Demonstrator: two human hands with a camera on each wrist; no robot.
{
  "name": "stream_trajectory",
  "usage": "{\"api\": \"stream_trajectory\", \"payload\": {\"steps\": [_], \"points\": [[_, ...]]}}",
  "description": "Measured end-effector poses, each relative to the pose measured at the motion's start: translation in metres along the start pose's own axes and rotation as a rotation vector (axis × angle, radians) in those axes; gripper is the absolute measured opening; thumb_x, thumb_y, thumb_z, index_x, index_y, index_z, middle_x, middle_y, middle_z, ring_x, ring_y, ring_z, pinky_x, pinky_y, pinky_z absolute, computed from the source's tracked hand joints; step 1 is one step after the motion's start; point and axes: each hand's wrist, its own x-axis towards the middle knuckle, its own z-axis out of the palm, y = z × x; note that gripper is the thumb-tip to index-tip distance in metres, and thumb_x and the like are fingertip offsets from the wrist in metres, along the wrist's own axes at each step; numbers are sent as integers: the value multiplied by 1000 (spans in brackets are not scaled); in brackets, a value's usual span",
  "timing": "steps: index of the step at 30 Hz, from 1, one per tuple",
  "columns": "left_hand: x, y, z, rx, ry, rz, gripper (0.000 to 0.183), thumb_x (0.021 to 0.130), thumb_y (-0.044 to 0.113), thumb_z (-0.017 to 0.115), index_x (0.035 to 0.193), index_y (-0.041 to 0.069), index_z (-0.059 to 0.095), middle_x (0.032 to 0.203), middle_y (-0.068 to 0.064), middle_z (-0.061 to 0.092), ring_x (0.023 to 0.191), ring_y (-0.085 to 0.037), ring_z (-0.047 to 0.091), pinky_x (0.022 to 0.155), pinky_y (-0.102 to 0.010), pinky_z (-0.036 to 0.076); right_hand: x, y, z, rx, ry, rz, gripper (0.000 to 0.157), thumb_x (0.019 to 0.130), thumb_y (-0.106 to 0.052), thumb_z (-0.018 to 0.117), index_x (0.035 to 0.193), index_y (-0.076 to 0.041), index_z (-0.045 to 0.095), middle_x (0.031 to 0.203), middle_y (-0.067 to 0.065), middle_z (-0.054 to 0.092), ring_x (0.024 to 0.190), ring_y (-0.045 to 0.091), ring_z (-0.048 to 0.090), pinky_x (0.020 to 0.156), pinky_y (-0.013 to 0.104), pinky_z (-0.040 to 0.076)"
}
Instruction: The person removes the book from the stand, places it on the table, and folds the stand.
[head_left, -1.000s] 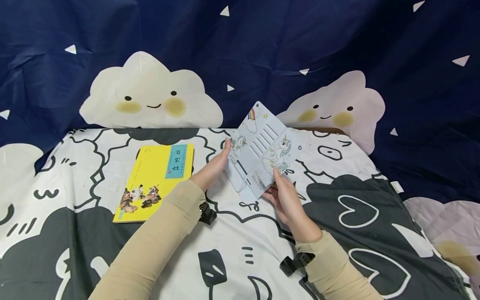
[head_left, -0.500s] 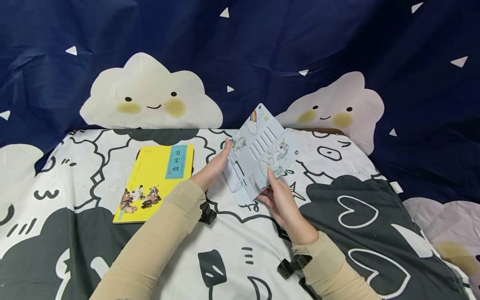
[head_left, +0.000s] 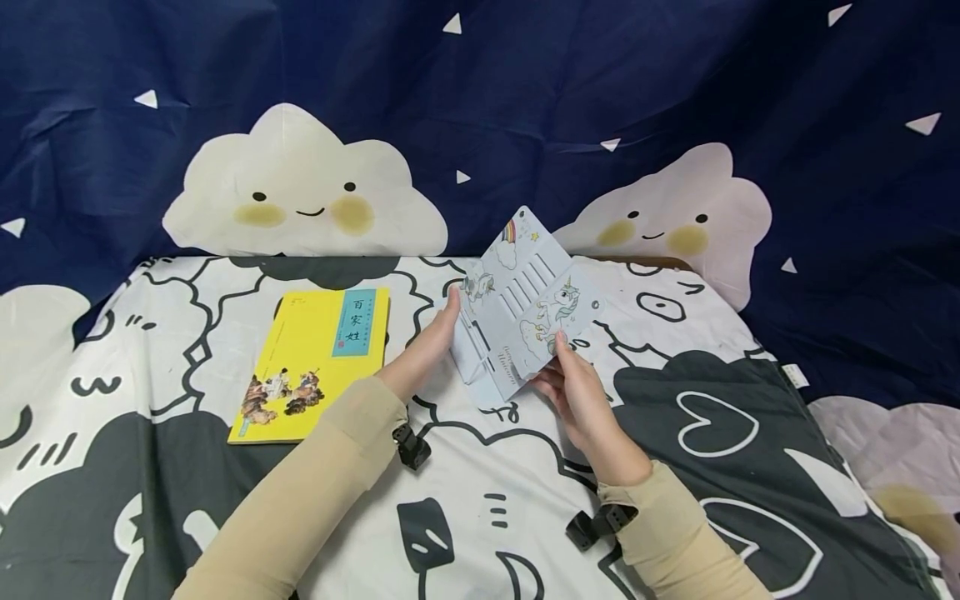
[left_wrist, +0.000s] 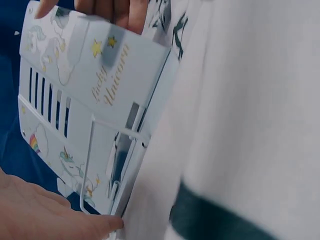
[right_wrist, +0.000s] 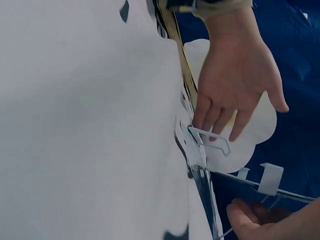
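A white metal book stand (head_left: 517, 308) with unicorn pictures, a rainbow and a row of slots is held up over the bed in the head view. My right hand (head_left: 585, 400) grips its lower right side, thumb on the printed face and fingers behind. At the left edge, my left hand (head_left: 423, 346) touches the stand with its thumb raised. The right wrist view shows this left hand (right_wrist: 232, 82) with straight fingers beside a white wire holder (right_wrist: 220, 140). The same wire piece (left_wrist: 90, 155) stands out from the stand's face in the left wrist view.
A yellow book (head_left: 300, 358) with a blue title label lies to the left, close to my left forearm. Under everything spreads a black-and-white cartoon bedspread (head_left: 495, 483). Behind it hangs a dark blue curtain (head_left: 517, 83) with clouds and triangles.
My right hand shifts slightly left, then back to the right, and the stand tilts a little with it. The left hand stays at the stand's edge. The yellow book stays put.
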Motion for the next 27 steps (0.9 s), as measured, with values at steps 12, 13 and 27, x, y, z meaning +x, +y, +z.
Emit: {"api": "stream_trajectory", "payload": {"steps": [12, 13, 27], "points": [[-29, -10, 15, -47, -23, 64, 88, 91, 80, 8, 161, 28, 5, 168, 4, -1, 155, -19, -8, 125, -52, -4, 8, -9, -9, -72, 27, -28, 61, 104, -51, 39, 135, 1, 49, 97, -10, 65, 91, 5, 62, 88, 21, 51], [-31, -11, 17, -52, -24, 62, 87, 92, 80, 9, 161, 26, 5, 168, 4, -1, 155, -19, -7, 125, -52, -4, 8, -10, -9, -70, 23, -33, 62, 104, -51, 40, 135, 2, 49, 98, -10, 65, 92, 5, 62, 89, 21, 51], [-56, -17, 45, -124, -71, 99, 87, 98, 71, 13, 160, 11, 10, 168, -8, 2, 155, -28, -2, 125, -54, -2, 11, -11, -3, -120, -53, 23, 70, 102, -57, 37, 139, 1, 47, 124, 9, 61, 104, 9, 63, 91, 25, 55]]}}
